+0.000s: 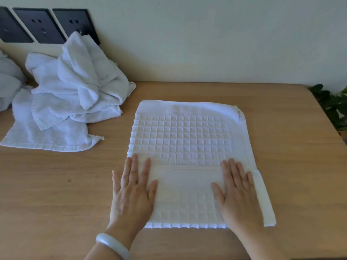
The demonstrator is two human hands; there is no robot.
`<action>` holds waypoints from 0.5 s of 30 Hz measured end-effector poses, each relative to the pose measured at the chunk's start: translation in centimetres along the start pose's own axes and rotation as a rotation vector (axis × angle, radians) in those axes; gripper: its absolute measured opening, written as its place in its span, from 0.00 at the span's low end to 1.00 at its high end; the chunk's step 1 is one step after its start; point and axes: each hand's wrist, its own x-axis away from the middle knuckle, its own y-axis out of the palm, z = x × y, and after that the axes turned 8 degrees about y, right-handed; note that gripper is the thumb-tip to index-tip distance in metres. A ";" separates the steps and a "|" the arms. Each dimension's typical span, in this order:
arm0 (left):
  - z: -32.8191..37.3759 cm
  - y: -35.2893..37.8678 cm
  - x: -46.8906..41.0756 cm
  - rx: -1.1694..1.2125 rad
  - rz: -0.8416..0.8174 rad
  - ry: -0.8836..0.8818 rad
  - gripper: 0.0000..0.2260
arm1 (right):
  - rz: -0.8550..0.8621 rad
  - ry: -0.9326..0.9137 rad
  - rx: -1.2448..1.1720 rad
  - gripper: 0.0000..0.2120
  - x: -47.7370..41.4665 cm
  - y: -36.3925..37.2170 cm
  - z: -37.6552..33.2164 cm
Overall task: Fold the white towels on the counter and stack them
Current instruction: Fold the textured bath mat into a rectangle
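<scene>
A white waffle-pattern towel [185,139] lies flat on the wooden counter [56,194], its near part folded up over itself. My left hand [134,190] rests flat, fingers spread, on the left side of that folded flap. My right hand [237,192] presses flat on the flap's right side. Neither hand grips the cloth. A narrow strip of the towel [264,199] sticks out to the right of my right hand. A heap of crumpled white towels [75,87] sits at the back left, on top of one flat towel [47,136].
Dark wall sockets [43,25] line the wall behind the heap. More pale cloth [7,81] shows at the far left edge. A green plant [332,106] stands past the counter's rounded right corner. A pale bracelet [112,244] circles my left wrist.
</scene>
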 end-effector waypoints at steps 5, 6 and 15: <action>0.0 0.1 0.0 0.026 -0.009 -0.001 0.29 | -0.121 0.189 -0.110 0.41 -0.3 -1.2 3.0; 0.1 0.1 0.0 0.032 -0.009 -0.005 0.29 | -0.109 0.195 -0.105 0.40 -0.5 -1.7 2.9; 0.3 0.2 -0.3 0.035 0.012 -0.018 0.29 | -0.158 0.011 -0.446 0.26 -16.8 -8.1 -6.9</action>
